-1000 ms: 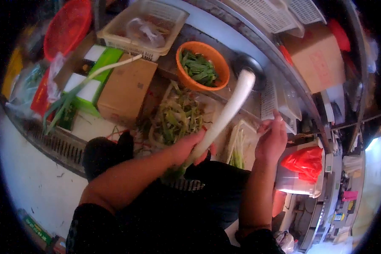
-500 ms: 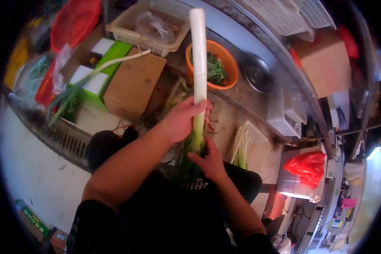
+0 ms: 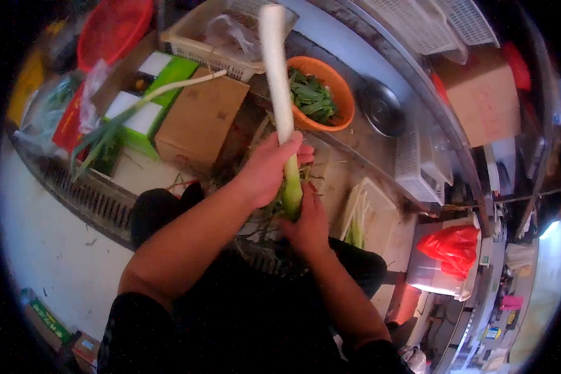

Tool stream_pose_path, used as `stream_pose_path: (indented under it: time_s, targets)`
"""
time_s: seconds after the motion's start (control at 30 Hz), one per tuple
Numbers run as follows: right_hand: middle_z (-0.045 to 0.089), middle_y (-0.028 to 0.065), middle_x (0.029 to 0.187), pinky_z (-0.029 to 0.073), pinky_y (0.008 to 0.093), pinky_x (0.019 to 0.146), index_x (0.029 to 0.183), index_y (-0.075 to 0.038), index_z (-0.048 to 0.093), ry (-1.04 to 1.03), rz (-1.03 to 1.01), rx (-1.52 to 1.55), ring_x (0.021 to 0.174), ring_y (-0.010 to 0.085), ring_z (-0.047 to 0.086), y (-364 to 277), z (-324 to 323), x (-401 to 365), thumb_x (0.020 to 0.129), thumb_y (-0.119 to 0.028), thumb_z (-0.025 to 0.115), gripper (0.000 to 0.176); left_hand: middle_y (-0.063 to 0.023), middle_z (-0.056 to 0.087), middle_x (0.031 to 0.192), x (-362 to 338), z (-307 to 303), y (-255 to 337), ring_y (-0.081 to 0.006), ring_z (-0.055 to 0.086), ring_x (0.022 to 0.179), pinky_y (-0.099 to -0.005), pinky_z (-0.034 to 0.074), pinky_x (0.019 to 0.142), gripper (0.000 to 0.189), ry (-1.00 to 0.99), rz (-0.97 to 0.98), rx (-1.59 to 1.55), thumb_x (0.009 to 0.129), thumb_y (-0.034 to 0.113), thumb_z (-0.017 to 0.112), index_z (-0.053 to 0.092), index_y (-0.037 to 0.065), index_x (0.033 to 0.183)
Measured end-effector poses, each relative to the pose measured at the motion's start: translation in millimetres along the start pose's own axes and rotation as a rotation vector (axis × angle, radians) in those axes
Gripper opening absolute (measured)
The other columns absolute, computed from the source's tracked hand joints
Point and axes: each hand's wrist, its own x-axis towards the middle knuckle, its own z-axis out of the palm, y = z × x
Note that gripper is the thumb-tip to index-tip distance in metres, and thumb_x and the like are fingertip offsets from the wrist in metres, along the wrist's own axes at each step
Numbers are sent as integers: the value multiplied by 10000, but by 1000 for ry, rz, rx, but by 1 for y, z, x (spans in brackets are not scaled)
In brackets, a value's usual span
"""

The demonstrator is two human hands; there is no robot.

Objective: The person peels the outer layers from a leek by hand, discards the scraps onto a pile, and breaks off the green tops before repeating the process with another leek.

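Observation:
A thick, large green onion (image 3: 276,68) stands nearly upright in front of me, its long white stalk pointing up and leaning slightly left. My left hand (image 3: 269,167) is closed round the stalk where white turns to pale green. Lower down, my right hand (image 3: 308,223) has its fingers wrapped about the green part. The leaf end below that hand is hidden or lost in the dark. Another green onion (image 3: 159,92) lies across boxes at the left. Cut green leaves (image 3: 315,96) fill part of an orange basket (image 3: 345,87) beyond the stalk.
A cardboard box (image 3: 199,118) and a green-and-white box (image 3: 159,134) sit at left. Behind them is a cream crate (image 3: 224,62) with a plastic bag. A white bin (image 3: 380,199) at right holds thin stalks. A metal shelf edge (image 3: 430,81) runs overhead at right.
The green onion's top has tipped to the left, uncovering more of the orange basket. My right hand still grips low on the green part, and fewer dark leaves show below it.

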Motion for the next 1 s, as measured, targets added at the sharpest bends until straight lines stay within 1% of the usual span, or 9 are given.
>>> stream_pose_path:
  time_s: [0.1, 0.2, 0.23, 0.3, 0.43, 0.5, 0.6, 0.83, 1.0]
  targets:
    - [572, 126, 1188, 448, 357, 920, 1302, 4, 446, -338, 108, 590, 1072, 237, 560, 16, -13, 9, 700, -71, 706, 659, -67, 604, 969, -1, 0, 15, -151, 574, 937, -319, 457, 854, 304, -146, -70, 156, 921, 237, 591, 483, 41, 1127]
    - [601, 61, 1123, 459, 312, 867, 1253, -11, 516, -427, 25, 903, 1009, 167, 561, 36, -4, 13, 769, -35, 648, 502, -63, 621, 884, -3, 0, 22, -145, 602, 811, -301, 494, 746, 298, -303, 32, 248, 886, 162, 626, 481, 41, 1116]
    - [601, 61, 1123, 459, 312, 867, 1253, -11, 516, -428, 24, 901, 1009, 167, 561, 32, -4, 12, 769, -35, 648, 502, -63, 619, 865, -5, 0, 22, -144, 602, 761, -293, 496, 693, 294, -324, -39, 206, 877, 150, 637, 484, 44, 1105]
    - [575, 202, 1199, 431, 411, 948, 1349, -48, 411, -366, 47, 883, 1038, 374, 594, 16, -9, 8, 871, -182, 625, 540, -64, 617, 845, -7, 1, 15, -142, 602, 710, -285, 499, 640, 292, -346, -110, 163, 868, 139, 647, 487, 46, 1094]
    - [579, 232, 1164, 457, 432, 886, 1290, -32, 472, -369, 57, 306, 967, 391, 614, -16, -24, 8, 900, -273, 607, 478, -47, 589, 791, -7, 3, 3, -132, 589, 666, -274, 484, 587, 280, -306, -30, 236, 863, 136, 654, 489, 48, 1072]
    - [635, 162, 841, 486, 345, 692, 1134, -9, 543, -130, -74, 345, 734, 250, 624, -11, -20, 7, 889, -188, 625, 315, -40, 577, 774, -9, 1, 3, -127, 581, 661, -274, 479, 588, 261, -293, -33, 232, 864, 136, 653, 497, 50, 1054]
    - [635, 233, 916, 494, 484, 712, 1219, -19, 507, -216, -65, 326, 849, 414, 621, -13, -41, 15, 895, -389, 597, 500, -21, 547, 747, -5, 0, 1, -112, 540, 622, -267, 454, 566, 207, -445, -89, 215, 877, 160, 646, 519, 53, 1000]
    - [650, 211, 857, 501, 499, 699, 1130, -41, 545, -154, -49, -8, 799, 396, 638, -39, -42, 18, 905, -421, 564, 442, 7, 480, 629, 0, -1, 0, -96, 459, 522, -260, 421, 540, 160, -313, -88, 190, 881, 183, 644, 551, 60, 926]
    - [620, 231, 974, 473, 498, 746, 1093, -11, 524, -476, -109, -49, 864, 437, 593, -33, -53, 23, 917, -330, 566, 367, 14, 493, 617, -8, 5, 6, -80, 448, 501, -247, 389, 491, 187, -258, -139, 410, 863, 208, 669, 560, 59, 895]
